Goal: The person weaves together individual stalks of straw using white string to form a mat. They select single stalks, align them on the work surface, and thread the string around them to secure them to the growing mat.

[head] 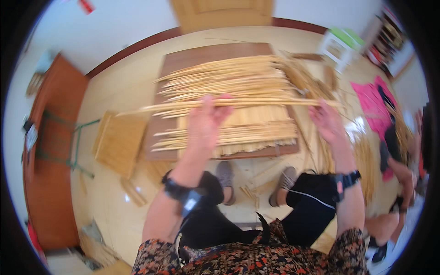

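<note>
A few long, pale plant stalks (264, 101) lie level across my view, lifted over a low brown table (216, 51). My left hand (209, 115) holds them left of their middle, thumb and fingers blurred. Near their right end, my right hand (325, 118) grips the same stalks. Behind and below them, many similar stalks (227, 82) lie side by side on the table, their tapered ends to the left. Toward the near edge, more stalks (240, 134) rest on a pale woven-looking mat (257, 115); motion blur hides its exact make.
A wooden stool (120, 144) stands left of the table, a green-topped stool (340, 41) at the back right. Loose dry stalks (364, 165) lie on the floor at right, near a pink cloth (371, 106) and another person's arm (402, 175).
</note>
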Demonstrator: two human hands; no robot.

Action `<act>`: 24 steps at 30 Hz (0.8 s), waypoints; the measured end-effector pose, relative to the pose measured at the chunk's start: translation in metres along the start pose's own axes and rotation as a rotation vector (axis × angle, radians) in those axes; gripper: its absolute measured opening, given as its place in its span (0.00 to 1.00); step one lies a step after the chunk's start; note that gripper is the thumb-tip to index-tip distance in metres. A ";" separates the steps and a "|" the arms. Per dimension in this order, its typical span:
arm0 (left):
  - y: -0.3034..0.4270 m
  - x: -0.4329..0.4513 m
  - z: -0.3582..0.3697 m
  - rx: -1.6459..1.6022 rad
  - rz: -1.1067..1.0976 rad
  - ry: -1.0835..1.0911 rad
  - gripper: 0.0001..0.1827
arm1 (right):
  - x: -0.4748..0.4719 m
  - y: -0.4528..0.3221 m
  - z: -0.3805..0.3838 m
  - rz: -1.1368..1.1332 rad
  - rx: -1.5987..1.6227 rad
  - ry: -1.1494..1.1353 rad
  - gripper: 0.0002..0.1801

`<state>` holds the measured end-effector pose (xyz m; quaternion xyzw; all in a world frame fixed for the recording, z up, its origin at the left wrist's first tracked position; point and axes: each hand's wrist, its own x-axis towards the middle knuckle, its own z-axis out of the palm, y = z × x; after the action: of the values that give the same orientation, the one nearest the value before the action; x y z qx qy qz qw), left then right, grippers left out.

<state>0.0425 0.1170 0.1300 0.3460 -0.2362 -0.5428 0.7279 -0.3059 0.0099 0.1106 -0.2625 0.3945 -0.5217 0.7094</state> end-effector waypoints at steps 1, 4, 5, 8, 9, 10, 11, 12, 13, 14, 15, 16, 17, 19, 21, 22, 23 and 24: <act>0.004 -0.002 -0.017 0.015 0.022 -0.008 0.10 | -0.002 0.010 0.015 0.009 0.042 -0.045 0.10; 0.013 -0.003 -0.029 0.043 0.012 0.075 0.14 | 0.000 0.020 0.036 -0.027 0.010 -0.053 0.13; 0.016 -0.003 -0.030 0.033 0.015 0.075 0.15 | -0.002 0.018 0.044 -0.024 0.022 -0.024 0.13; 0.012 -0.004 -0.016 0.052 -0.034 0.130 0.17 | -0.009 0.011 0.052 -0.009 0.076 0.061 0.12; 0.012 -0.004 -0.013 0.070 -0.050 0.149 0.17 | -0.010 0.011 0.049 -0.028 0.080 0.078 0.12; 0.010 -0.004 -0.010 0.087 -0.064 0.172 0.17 | -0.009 0.012 0.044 -0.035 0.080 0.038 0.11; 0.007 -0.003 -0.007 0.080 -0.073 0.157 0.17 | -0.009 0.012 0.041 -0.040 0.076 -0.004 0.11; 0.009 -0.004 -0.007 0.099 -0.077 0.172 0.17 | -0.010 0.015 0.042 -0.055 0.066 -0.024 0.09; 0.010 -0.004 -0.007 0.115 -0.080 0.187 0.17 | -0.010 0.016 0.042 -0.059 0.067 -0.021 0.09; 0.010 -0.004 -0.010 0.115 -0.084 0.183 0.17 | -0.010 0.017 0.042 -0.065 0.071 -0.042 0.09; 0.011 -0.003 -0.013 0.118 -0.083 0.182 0.17 | -0.010 0.019 0.044 -0.069 0.079 -0.065 0.09; 0.012 -0.003 -0.015 0.121 -0.081 0.182 0.17 | -0.010 0.020 0.045 -0.069 0.081 -0.065 0.09; 0.012 -0.002 -0.017 0.124 -0.078 0.182 0.17 | -0.010 0.021 0.046 -0.073 0.076 -0.067 0.09; 0.011 0.000 -0.020 0.113 -0.082 0.183 0.17 | -0.010 0.023 0.048 -0.077 0.073 -0.067 0.08; 0.010 0.000 -0.020 0.102 -0.085 0.184 0.17 | -0.010 0.023 0.049 -0.092 0.067 -0.087 0.08; 0.010 0.000 -0.019 0.098 -0.089 0.181 0.17 | -0.010 0.023 0.049 -0.092 0.068 -0.086 0.08; 0.009 0.000 -0.018 0.096 -0.093 0.177 0.17 | -0.010 0.024 0.049 -0.095 0.082 -0.090 0.08; 0.009 0.000 -0.017 0.095 -0.094 0.176 0.17 | -0.010 0.024 0.050 -0.099 0.096 -0.094 0.08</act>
<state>0.0605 0.1226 0.1261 0.4369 -0.1805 -0.5321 0.7025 -0.2534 0.0249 0.1224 -0.2713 0.3221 -0.5614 0.7123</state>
